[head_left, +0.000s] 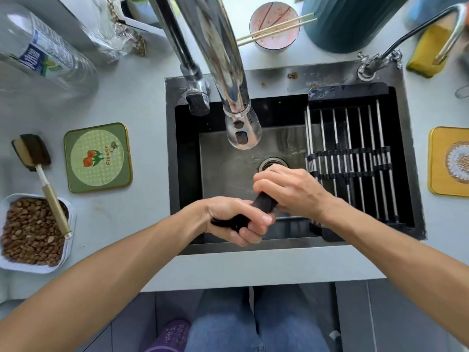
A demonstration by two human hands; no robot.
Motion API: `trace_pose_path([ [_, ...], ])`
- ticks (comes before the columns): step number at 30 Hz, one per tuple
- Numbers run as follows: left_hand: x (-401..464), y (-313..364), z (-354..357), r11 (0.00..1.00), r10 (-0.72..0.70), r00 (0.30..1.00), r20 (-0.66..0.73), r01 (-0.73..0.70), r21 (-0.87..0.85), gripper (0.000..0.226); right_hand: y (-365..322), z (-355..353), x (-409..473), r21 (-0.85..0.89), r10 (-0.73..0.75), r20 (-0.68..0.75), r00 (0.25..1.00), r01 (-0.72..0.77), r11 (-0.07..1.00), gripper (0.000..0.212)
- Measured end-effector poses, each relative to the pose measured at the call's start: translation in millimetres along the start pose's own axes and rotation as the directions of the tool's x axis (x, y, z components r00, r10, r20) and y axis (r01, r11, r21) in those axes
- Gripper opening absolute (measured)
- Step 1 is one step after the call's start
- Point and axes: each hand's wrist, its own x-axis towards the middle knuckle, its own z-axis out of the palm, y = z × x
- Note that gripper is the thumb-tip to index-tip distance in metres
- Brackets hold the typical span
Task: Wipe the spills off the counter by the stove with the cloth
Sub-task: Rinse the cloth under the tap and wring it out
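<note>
A dark cloth [264,205], twisted into a tight roll, is held over the front of the steel sink [172,158]. My left hand [237,219] grips its near end, and a dark tail of cloth sticks out to the left of that fist. My right hand [289,190] grips the far end, just in front of the drain [269,163]. Both fists are closed around the cloth and nearly touch. The chrome tap [238,118] hangs above the basin; I see no water running from it. No stove is in view.
A black roll-up drying rack [355,153] covers the sink's right side. On the left counter lie a green coaster [97,157], a sponge brush [40,174], a tray of brown pellets [30,232] and a plastic bottle [43,52]. A yellow coaster [449,161] lies right, a pink bowl [275,24] with chopsticks behind.
</note>
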Motion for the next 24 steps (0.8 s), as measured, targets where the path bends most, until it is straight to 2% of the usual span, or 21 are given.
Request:
trace_pose_path([
  [3,-5,10,-8,0.995,-0.021,0.991,-0.131,0.033,0.093,0.045,4,-7,1,-0.082,0.050,0.131,0.990,-0.040,0.996,0.027],
  [4,-5,13,-10,0.982,-0.045,0.976,-0.211,0.082,0.169,0.037,4,-6,3,-0.118,0.082,0.170,0.982,-0.062,0.991,0.024],
  [6,0,18,-12,0.923,-0.059,0.912,-0.407,0.205,0.324,0.042,3,-3,9,-0.187,0.162,0.311,0.937,-0.107,0.977,0.019],
  [8,6,24,-16,0.818,0.021,0.798,-0.602,0.332,0.469,0.041,3,2,22,-0.248,0.279,0.504,0.818,-0.172,0.953,0.016],
  [9,9,27,-19,0.735,0.093,0.737,-0.670,0.402,0.545,0.037,3,4,28,-0.286,0.341,0.559,0.756,-0.211,0.935,0.016],
  [11,14,33,-24,0.548,0.252,0.636,-0.729,0.528,0.649,0.027,4,12,37,-0.347,0.447,0.562,0.696,-0.293,0.891,0.019],
  [13,18,38,-25,0.345,0.432,0.555,-0.711,0.627,0.698,0.020,1,22,41,-0.354,0.580,0.532,0.617,-0.460,0.814,0.026],
  [15,21,41,-26,0.089,0.612,0.496,-0.616,0.731,0.676,0.015,3,29,40,-0.240,0.679,0.595,0.430,-0.711,0.661,0.033],
  [16,22,42,-27,-0.034,0.679,0.495,-0.543,0.759,0.650,0.017,7,28,40,-0.153,0.657,0.683,0.319,-0.817,0.555,0.032],
  [17,24,43,-30,-0.134,0.720,0.511,-0.469,0.766,0.629,0.018,11,27,39,-0.061,0.598,0.761,0.251,-0.890,0.452,0.031],
  [18,25,44,-33,-0.213,0.739,0.534,-0.412,0.764,0.609,0.019,14,25,37,0.027,0.535,0.812,0.232,-0.931,0.363,0.029],
  [20,25,46,-40,-0.311,0.746,0.571,-0.343,0.753,0.580,0.020,16,23,34,0.158,0.437,0.869,0.231,-0.968,0.197,0.025],
  [22,25,47,-45,-0.374,0.744,0.602,-0.288,0.734,0.567,0.020,15,24,30,0.233,0.382,0.894,0.232,-0.972,0.045,0.031],
  [24,25,48,-48,-0.405,0.736,0.626,-0.258,0.713,0.573,0.019,15,27,27,0.262,0.336,0.913,0.231,-0.964,-0.049,0.035],
])
